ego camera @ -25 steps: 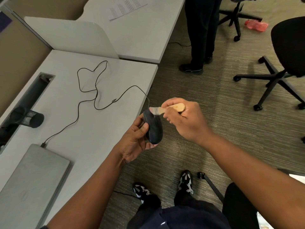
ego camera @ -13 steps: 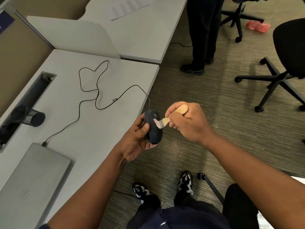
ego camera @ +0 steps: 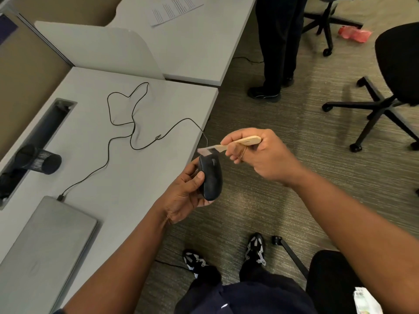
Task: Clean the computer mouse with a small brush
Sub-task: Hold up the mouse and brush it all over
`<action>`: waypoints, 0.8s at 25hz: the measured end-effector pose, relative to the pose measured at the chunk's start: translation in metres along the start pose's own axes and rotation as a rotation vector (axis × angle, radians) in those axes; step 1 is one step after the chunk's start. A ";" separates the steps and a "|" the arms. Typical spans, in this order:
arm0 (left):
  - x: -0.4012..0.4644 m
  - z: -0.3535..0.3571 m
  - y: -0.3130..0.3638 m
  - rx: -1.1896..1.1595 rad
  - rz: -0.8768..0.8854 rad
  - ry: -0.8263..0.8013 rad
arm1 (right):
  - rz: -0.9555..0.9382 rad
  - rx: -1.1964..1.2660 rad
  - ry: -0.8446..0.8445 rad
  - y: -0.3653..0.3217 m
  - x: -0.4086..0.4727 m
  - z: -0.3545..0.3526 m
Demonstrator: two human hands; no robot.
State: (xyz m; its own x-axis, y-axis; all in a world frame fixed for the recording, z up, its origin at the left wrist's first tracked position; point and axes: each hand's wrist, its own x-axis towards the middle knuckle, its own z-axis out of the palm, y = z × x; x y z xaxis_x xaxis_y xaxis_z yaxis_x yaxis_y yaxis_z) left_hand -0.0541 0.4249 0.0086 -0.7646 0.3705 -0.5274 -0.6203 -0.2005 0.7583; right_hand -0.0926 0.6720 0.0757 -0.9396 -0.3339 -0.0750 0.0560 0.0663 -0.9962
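You are in the middle of the cleaning, as far as this view lets anyone judge: your left hand holds the mouse up in the air just off the edge of the desk, fingers and thumb wrapped around its left side and underside, and your right hand is closed around the wooden handle of the small brush, pinching it between thumb and fingers. The bristles sit at the front tip of the mouse, touching or just grazing it near where the cable comes out; they are blurred, so exact contact is hard to call. That suggests the front end is being worked now. Whether the back and sides have been brushed cannot be told, since no dust or debris shows either way, so treat the rear hump, the side seams and the underside as possibly left to do. The mouse itself is a dark, matte, rounded shape, held with its top facing you and its nose pointing away; a faint line near the front may be the button split or the wheel, but it is too small to be sure. Its thin black cable loops loosely across the desk and runs to a closed grey laptop at your near left, with enough slack that it should not tug.
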 end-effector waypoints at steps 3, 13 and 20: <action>-0.001 0.003 0.003 -0.014 0.006 -0.018 | 0.029 -0.041 -0.059 0.006 0.005 -0.008; -0.004 0.004 0.000 0.006 -0.018 -0.009 | 0.021 -0.056 -0.107 0.015 0.005 -0.018; -0.004 0.001 0.003 0.015 -0.003 -0.017 | 0.037 0.069 -0.104 0.016 0.005 -0.025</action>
State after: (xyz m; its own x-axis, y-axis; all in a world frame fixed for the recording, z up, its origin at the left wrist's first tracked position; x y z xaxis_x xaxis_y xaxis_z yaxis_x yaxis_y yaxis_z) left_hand -0.0523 0.4241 0.0135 -0.7596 0.3865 -0.5231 -0.6197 -0.1857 0.7626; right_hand -0.1050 0.6950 0.0605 -0.8967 -0.4281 -0.1122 0.1165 0.0163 -0.9931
